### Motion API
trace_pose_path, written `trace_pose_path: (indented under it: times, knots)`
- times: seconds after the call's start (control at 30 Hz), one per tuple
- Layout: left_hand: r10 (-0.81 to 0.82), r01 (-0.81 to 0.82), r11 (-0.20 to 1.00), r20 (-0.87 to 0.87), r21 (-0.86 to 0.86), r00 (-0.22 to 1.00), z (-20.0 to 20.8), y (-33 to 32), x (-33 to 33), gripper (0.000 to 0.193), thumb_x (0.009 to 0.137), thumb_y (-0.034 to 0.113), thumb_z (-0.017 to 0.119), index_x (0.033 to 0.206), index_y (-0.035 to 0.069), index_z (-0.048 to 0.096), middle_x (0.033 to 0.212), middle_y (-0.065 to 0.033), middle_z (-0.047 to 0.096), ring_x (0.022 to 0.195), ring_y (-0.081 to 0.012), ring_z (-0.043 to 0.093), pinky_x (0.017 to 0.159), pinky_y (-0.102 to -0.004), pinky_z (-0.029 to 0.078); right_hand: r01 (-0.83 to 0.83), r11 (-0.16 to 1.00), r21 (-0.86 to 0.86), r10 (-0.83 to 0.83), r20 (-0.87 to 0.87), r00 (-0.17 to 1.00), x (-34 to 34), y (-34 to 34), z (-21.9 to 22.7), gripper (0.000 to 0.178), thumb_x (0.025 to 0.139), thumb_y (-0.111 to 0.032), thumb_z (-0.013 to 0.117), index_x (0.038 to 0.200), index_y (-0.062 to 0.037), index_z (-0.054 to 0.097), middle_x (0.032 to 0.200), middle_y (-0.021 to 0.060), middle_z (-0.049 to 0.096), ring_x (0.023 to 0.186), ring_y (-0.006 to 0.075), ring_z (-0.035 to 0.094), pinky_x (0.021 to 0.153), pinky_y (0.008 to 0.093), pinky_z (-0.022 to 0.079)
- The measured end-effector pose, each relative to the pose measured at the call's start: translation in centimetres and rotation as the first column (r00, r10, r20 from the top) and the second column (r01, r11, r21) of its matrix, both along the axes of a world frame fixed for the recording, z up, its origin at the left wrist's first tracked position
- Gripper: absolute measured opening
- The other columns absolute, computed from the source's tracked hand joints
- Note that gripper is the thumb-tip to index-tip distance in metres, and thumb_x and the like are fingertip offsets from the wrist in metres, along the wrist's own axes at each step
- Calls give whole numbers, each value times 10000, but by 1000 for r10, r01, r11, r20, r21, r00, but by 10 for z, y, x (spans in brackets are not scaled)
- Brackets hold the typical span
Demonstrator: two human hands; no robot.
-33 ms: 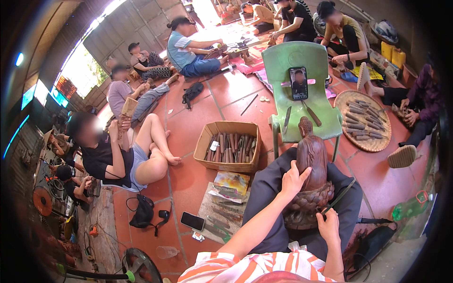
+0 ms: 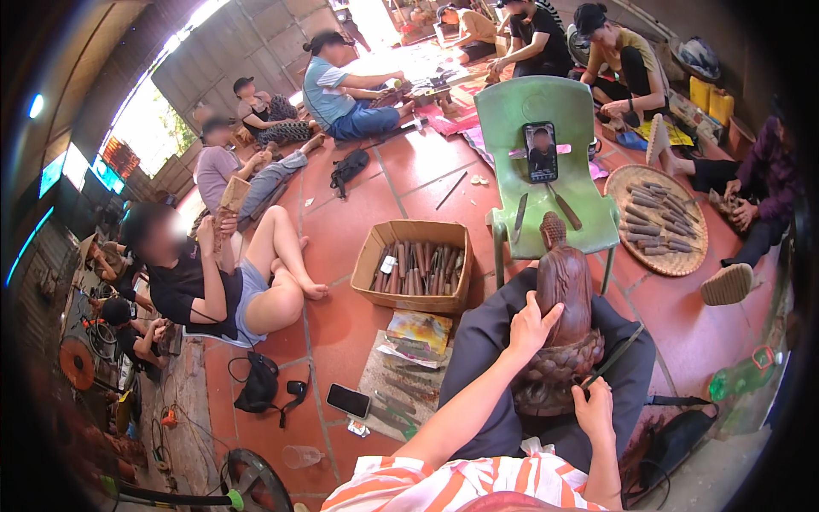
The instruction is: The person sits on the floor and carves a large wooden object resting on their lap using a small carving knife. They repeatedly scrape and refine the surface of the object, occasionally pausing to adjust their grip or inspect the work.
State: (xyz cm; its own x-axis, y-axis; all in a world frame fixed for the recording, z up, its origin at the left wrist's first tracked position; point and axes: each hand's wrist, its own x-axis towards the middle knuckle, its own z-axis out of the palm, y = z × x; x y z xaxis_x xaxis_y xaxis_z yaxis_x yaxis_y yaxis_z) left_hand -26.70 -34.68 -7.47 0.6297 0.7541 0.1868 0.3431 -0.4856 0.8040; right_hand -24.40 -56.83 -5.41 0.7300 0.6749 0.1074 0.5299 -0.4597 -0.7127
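Between my knees stands a dark brown carved wooden statue [image 2: 573, 294], a seated robed figure with a knobbed head, its base [image 2: 559, 375] carved in rows of petals. My left hand [image 2: 535, 327] is wrapped round the statue's left side, fingers pressed on the wood just above the base. Low at the base's right, my right hand [image 2: 592, 398] is closed on one end of a long thin flat tool that looks like a file [image 2: 621, 352]. The tool slants up and to the right, along the edge of the petals. Its gripped end is hidden by my fingers.
A cardboard box [image 2: 409, 300] of wooden-handled carving tools stands ahead left. Past the statue is a green plastic chair [image 2: 537, 111] holding a phone [image 2: 540, 154] and two blades. A round woven tray [image 2: 627, 179] of tools lies right. Another phone [image 2: 348, 401] lies left. Several people sit around.
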Motion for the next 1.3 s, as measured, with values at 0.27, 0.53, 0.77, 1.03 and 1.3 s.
trace_pose_path:
  times: [0.27,0.53,0.77,1.03,1.3]
  knots:
    - [-18,18,1000,-9,-10,1000,4,1,0,807,873,525,554,1238,-166,353,740,-318,609,754,-436,641,634,-459,510,-10,1000,-9,10,-29,1000,0,-1,5,162,747,-92,685,769,32,582,826,176,571,835,369,558,760,438,412]
    - [-18,17,1000,-44,-24,999,5,0,-1,814,873,527,550,1240,-170,345,789,-338,609,794,-440,638,664,-461,514,25,998,-62,-28,-55,998,-4,2,6,178,751,-115,687,757,30,584,812,178,561,850,367,542,777,445,410]
    - [-25,23,999,-37,-44,999,8,0,-1,804,871,533,547,1232,-157,344,800,-336,611,804,-448,632,681,-470,509,8,999,-48,-11,-50,999,2,0,-3,179,765,-118,665,717,32,579,802,192,567,833,377,550,769,445,418]
    - [-16,12,998,-58,-63,998,7,0,-1,775,869,543,543,1207,-129,358,799,-333,612,808,-452,629,685,-482,505,15,1000,-11,-15,-31,999,-2,1,-5,160,749,-118,671,728,18,590,772,175,558,791,365,547,740,427,429]
    - [-23,22,998,-16,-55,1000,4,1,1,758,869,537,547,1213,-112,364,811,-333,613,810,-458,624,685,-486,505,17,1000,8,-17,-72,997,-1,1,-2,171,746,-129,684,706,20,610,804,166,577,829,351,557,765,421,430]
